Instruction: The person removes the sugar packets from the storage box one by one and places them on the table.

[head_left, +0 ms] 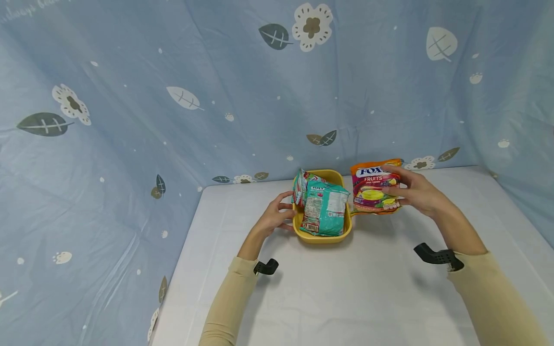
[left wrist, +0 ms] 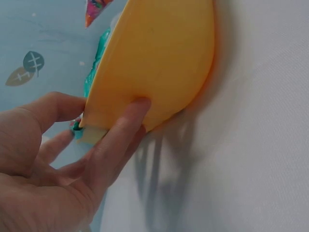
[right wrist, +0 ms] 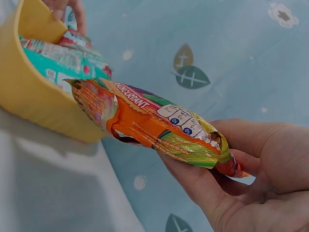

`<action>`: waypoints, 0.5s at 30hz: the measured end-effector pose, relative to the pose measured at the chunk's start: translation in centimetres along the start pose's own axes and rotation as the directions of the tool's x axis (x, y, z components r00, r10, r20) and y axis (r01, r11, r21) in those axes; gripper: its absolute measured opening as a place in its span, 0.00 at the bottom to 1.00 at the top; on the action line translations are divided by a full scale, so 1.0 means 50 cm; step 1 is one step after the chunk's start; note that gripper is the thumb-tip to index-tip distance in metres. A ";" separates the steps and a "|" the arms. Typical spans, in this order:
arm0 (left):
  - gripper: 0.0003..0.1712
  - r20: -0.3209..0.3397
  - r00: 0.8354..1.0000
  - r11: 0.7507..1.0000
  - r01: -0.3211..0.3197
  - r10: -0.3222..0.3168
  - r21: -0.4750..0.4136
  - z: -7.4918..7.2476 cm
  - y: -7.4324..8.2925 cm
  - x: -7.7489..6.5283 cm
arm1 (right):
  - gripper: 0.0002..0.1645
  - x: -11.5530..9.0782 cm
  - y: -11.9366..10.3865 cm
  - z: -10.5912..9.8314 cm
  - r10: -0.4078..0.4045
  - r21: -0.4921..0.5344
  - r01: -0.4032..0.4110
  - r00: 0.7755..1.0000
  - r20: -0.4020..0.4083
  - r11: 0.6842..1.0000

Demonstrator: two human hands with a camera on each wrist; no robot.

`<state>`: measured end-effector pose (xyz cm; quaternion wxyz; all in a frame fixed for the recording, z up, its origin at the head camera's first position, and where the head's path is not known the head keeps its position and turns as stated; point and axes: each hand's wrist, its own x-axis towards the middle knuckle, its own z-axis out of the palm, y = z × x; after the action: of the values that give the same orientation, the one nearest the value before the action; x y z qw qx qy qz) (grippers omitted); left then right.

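My right hand (head_left: 417, 192) grips an orange and red bag of Fox's fruit candy (head_left: 375, 188) by its right side. The bag is held up just right of a yellow plastic basket (head_left: 324, 239), its printed front showing in the head view. In the right wrist view, my thumb and fingers pinch the candy bag (right wrist: 164, 126) from both faces. My left hand (head_left: 274, 214) holds the basket's left side, with fingertips at the rim and against the outer wall (left wrist: 159, 63). Inside the basket, a teal candy bag (head_left: 326, 209) leans beside a red and green packet (head_left: 299, 190).
The basket stands on a white-covered table (head_left: 329, 298), near its back edge. A blue curtain (head_left: 242, 96) with leaf and flower prints hangs behind and along the left side. Black wrist straps (head_left: 437, 255) sit over beige sleeves.
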<state>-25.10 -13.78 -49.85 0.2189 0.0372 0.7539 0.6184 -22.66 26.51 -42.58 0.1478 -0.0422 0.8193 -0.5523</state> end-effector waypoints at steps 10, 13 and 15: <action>0.39 -0.016 1.000 1.000 0.003 -0.003 -0.005 -0.001 -0.002 0.001 | 0.47 -0.006 0.017 -0.011 0.017 0.002 -0.017 1.000 0.006 1.000; 0.39 -0.015 1.000 1.000 -0.004 0.004 -0.003 -0.001 -0.003 0.001 | 0.47 -0.005 0.024 -0.013 0.016 0.006 -0.016 1.000 0.008 1.000; 0.39 -0.012 1.000 1.000 -0.008 0.008 -0.001 -0.001 -0.004 0.001 | 0.47 -0.004 0.029 -0.015 0.016 0.004 -0.016 1.000 0.006 1.000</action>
<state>-25.14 -13.86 -50.04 0.2120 0.0363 0.7545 0.6200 -22.54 27.78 -43.62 0.1548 -0.0372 0.8180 -0.5528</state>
